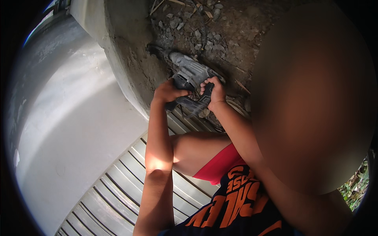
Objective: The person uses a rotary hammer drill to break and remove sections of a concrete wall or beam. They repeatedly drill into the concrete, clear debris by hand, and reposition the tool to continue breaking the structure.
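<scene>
Smooth, white-plastered wall [94, 129] filled the left side; its rough, brown-grey end face [132, 59] stood largely whole, so in my judgement most of any breaking there was left to do. Pale, ribbed metal sheeting [114, 173] lay along the wall's foot. Beyond it, a patch of brown, bare earth [244, 51].

Grey-and-black, dusty power tool [199, 71] lay slantwise between end face and earth, nose toward the face. Nose end dark; could not tell whether it touched or was running.

Left hand [169, 91] closed over the tool's near side, thumb laid across, other fingers mostly hidden. Right hand [215, 92] curled tightly round the rear grip, fingertips showing. Neither was free.

Grey, angular rubble chunks [217, 47] sat loose on the earth, suggesting some breaking done, clearing not. Smallest: thin, tan wood splinters [208, 14], scattered among them.
</scene>
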Action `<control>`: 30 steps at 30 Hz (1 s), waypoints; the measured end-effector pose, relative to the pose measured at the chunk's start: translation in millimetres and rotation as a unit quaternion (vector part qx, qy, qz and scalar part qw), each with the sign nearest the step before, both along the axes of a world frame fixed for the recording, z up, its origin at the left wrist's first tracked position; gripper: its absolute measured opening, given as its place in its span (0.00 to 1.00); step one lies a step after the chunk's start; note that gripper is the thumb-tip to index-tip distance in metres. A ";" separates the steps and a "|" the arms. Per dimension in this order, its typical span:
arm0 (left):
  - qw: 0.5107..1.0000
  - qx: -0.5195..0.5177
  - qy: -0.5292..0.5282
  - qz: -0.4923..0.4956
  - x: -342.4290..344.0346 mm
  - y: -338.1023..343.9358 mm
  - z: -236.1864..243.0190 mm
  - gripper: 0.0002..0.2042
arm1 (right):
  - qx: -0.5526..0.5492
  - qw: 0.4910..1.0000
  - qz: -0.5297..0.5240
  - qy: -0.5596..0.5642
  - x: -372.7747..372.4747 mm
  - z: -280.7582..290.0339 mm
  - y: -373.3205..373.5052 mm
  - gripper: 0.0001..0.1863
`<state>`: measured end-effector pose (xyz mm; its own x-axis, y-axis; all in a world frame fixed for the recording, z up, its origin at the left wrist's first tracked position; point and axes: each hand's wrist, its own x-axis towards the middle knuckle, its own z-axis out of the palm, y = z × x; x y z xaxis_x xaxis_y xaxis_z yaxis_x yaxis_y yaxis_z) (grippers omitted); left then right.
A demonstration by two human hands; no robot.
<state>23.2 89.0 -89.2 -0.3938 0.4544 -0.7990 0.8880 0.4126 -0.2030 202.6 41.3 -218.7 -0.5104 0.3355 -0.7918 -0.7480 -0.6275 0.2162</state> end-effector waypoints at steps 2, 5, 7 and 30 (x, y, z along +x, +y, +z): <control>0.997 -0.056 0.036 -0.028 18.3 7.7 -1.4 0.57 | -0.030 0.999 -0.012 0.021 6.6 -8.6 -9.3 0.11; 0.995 -0.049 0.071 -0.048 22.1 1.6 -12.2 0.55 | -0.044 0.999 -0.003 0.021 7.1 -20.4 -13.6 0.12; 0.994 -0.047 0.081 -0.061 18.0 5.2 -15.2 0.53 | -0.055 0.998 -0.010 0.036 -1.6 -26.9 -15.7 0.11; 0.980 -0.130 0.113 -0.102 -3.7 41.2 -1.8 0.50 | -0.109 0.989 -0.029 0.095 -40.4 -14.1 -11.6 0.10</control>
<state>19.6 130.2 -91.0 -0.4960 0.3339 -0.8015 0.8670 0.1400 -0.4782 162.2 29.6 -232.8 -0.6423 0.2003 -0.7398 -0.7138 -0.5079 0.4822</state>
